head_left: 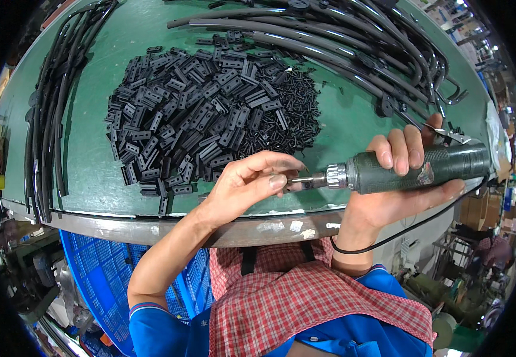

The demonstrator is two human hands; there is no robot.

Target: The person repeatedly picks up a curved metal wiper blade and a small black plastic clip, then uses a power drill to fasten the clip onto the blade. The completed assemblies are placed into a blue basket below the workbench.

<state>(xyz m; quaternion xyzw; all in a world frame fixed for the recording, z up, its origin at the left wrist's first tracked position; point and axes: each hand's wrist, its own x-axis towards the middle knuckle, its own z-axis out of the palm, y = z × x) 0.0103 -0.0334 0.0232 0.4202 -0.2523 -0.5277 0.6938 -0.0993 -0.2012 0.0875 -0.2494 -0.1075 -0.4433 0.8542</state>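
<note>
My right hand (pixel 380 208) is wrapped round a dark green electric screwdriver (pixel 463 163), held nearly level with its bit (pixel 310 180) pointing left. At the tip of the bit, the fingers of my left hand (pixel 243 184) are pinched together; what they grip is hidden by the fingers. Both hands are above the near edge of the green table. Just beyond my left hand lies a wide heap of small black slotted plastic blocks (pixel 178 113). Dark screws (pixel 296 95) are piled against the right side of that heap.
Black bent metal tubes (pixel 56 101) are stacked at the left, and more dark tubes (pixel 335 50) lie across the far right. The table (pixel 91 143) has a worn metal front edge (pixel 252 231). Below it is a blue plastic basket (pixel 100 268). A black cord (pixel 412 229) loops past my right wrist.
</note>
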